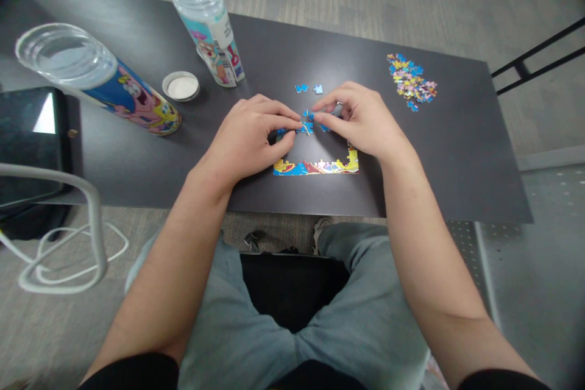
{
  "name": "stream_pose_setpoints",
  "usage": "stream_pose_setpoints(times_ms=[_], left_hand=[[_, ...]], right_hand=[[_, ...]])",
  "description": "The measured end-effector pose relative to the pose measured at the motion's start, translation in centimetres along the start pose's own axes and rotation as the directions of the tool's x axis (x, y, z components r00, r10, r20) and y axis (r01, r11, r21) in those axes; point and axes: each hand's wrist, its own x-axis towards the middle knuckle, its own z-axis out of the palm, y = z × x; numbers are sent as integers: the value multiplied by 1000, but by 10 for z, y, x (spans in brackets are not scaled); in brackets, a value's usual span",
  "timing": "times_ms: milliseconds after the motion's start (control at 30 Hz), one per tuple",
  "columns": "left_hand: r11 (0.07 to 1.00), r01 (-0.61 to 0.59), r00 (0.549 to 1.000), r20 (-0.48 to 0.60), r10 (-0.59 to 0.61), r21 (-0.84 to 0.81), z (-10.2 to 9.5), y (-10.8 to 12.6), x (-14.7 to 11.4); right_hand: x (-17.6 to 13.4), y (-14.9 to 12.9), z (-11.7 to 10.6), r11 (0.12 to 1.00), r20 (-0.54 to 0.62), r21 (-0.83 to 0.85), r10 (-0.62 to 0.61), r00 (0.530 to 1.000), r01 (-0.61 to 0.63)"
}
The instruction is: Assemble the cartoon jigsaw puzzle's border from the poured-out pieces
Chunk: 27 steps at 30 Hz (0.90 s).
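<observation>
A partly joined jigsaw puzzle border [315, 167] lies on the dark table, its lower row colourful and its upper part in blue pieces [306, 128]. My left hand [251, 137] rests over the border's left side, thumb and fingertips pressed together on the blue pieces. Between the thumb and index finger of my right hand [359, 116] is a small blue jigsaw piece [311, 116], held at the top row. Part of the border is hidden under both hands. Just beyond them lie two loose blue pieces, a left one [301, 89] and a right one [318, 89].
A pile of loose jigsaw pieces [411, 80] lies at the right. Two clear cartoon-printed tubes, one nearer [137, 97] and one farther [214, 36], stand at the left beside a round lid [181, 86]. A black device [30, 146] and white cable [98, 225] are far left.
</observation>
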Motion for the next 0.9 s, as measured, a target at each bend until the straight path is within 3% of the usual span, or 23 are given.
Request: stream_pose_setpoints(times_ms=[133, 400, 667, 900], left_hand=[[1000, -9, 1000, 5, 8, 26, -1, 7, -2], [993, -86, 994, 76, 80, 75, 5, 13, -3], [986, -79, 994, 81, 67, 147, 9, 15, -3], [988, -72, 996, 63, 63, 134, 8, 11, -4]], right_hand=[[-3, 10, -14, 998, -68, -5, 60, 996, -60], [-10, 31, -33, 996, -88, -18, 90, 992, -92], [-4, 27, -18, 994, 52, -57, -86, 995, 88], [0, 30, -13, 992, 16, -121, -35, 999, 37]])
